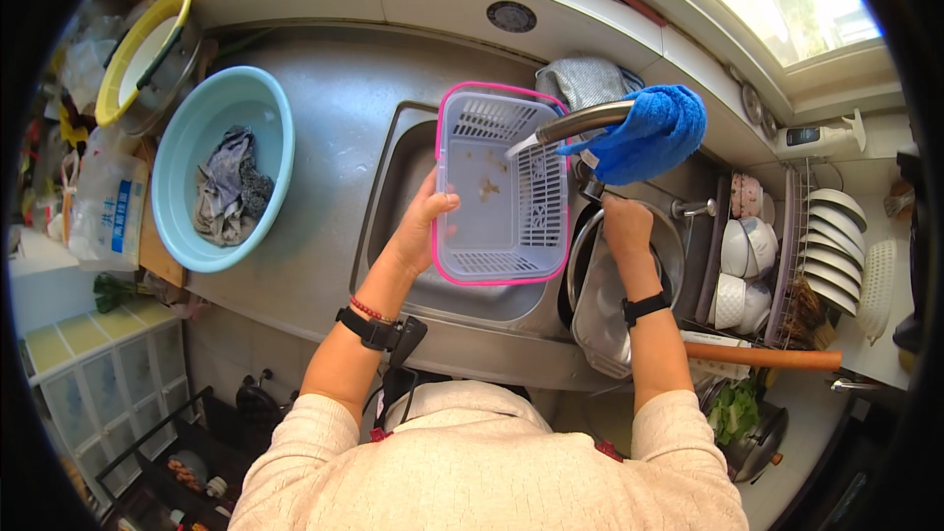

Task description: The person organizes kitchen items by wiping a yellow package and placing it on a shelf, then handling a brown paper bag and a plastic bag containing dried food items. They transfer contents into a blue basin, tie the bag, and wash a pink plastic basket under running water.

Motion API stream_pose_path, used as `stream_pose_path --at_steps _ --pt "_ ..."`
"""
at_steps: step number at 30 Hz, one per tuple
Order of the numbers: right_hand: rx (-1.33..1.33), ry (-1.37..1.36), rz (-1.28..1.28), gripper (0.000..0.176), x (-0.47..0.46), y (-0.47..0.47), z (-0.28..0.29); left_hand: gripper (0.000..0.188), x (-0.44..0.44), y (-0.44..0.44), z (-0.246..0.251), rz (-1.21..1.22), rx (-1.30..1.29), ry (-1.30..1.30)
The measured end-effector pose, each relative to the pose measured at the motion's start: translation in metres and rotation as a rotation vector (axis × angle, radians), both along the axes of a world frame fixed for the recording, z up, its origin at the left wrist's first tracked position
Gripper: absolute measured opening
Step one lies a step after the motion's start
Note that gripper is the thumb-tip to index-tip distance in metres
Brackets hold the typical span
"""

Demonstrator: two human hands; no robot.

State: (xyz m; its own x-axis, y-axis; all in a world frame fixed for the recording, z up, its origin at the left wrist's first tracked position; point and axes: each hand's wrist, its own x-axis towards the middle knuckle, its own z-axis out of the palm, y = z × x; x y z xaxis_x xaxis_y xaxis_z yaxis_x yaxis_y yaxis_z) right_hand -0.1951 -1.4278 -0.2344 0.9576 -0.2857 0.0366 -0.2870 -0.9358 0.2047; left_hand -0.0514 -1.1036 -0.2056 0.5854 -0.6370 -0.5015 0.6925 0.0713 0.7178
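My left hand grips the left rim of a grey plastic basket with a pink edge, its thumb over the rim. The basket is tilted over the steel sink, with brownish bits on its floor. A curved metal faucet reaches over the basket's right side, and whitish water seems to leave its spout. A blue cloth hangs on the faucet. My right hand is closed at the faucet's base, apparently on its handle, which the fingers hide. Below that hand lie a clear plastic container and a round metal pan.
A light blue basin with wet cloths stands on the left counter. Behind it is a pot with a yellow rim. A grey cloth lies behind the sink. Bowls and racked plates stand right, near an orange-brown rod.
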Motion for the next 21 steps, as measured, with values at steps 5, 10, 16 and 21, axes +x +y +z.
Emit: stream_pose_path --at_steps 5,10,16,21 --pt "0.137 -0.316 0.170 0.014 0.012 0.023 0.029 0.096 0.005 0.003 -0.015 0.092 -0.042 0.006" --pt "0.161 -0.472 0.393 0.044 0.054 0.051 0.041 0.094 0.001 0.015 -0.046 0.283 0.072 -0.075" --pt "0.148 -0.739 0.328 0.041 0.141 0.010 0.029 0.077 -0.005 0.034 -0.063 0.183 -0.060 0.038" --pt "0.717 -1.075 0.341 0.028 0.157 -0.038 -0.001 0.079 -0.007 0.035 -0.039 0.144 0.074 0.093"
